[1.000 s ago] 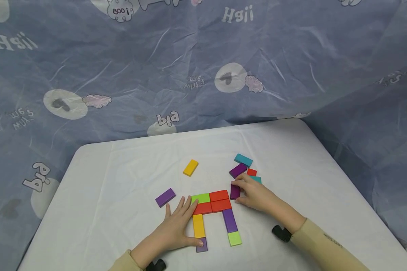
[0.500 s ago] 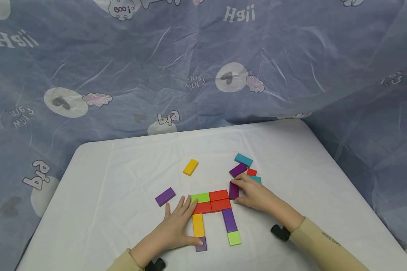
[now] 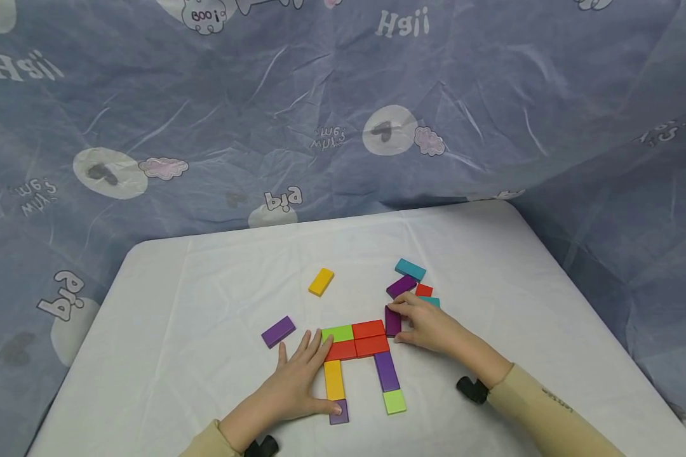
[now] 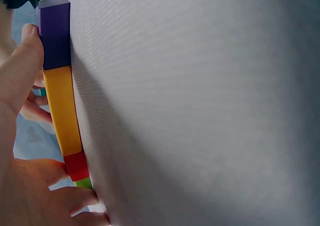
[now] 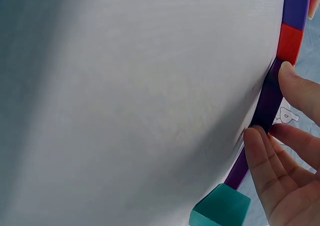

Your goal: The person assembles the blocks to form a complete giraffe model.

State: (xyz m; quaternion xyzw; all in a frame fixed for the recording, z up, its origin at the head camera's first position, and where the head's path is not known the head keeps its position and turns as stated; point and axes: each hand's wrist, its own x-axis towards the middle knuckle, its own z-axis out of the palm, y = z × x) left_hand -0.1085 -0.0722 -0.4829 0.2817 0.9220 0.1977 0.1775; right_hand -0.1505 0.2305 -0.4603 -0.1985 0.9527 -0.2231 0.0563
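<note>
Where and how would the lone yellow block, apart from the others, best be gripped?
Probably mid-length on its two long sides, pinched from above. The lone yellow block lies flat on the white cloth, slanting away to the right in the head view, and no other block touches it, so both long sides look reachable.

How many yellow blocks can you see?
2. One yellow block lies alone, farther back; the other yellow block sits between a red block and a purple block, beside the left hand. Another could be hidden under a hand.
</note>
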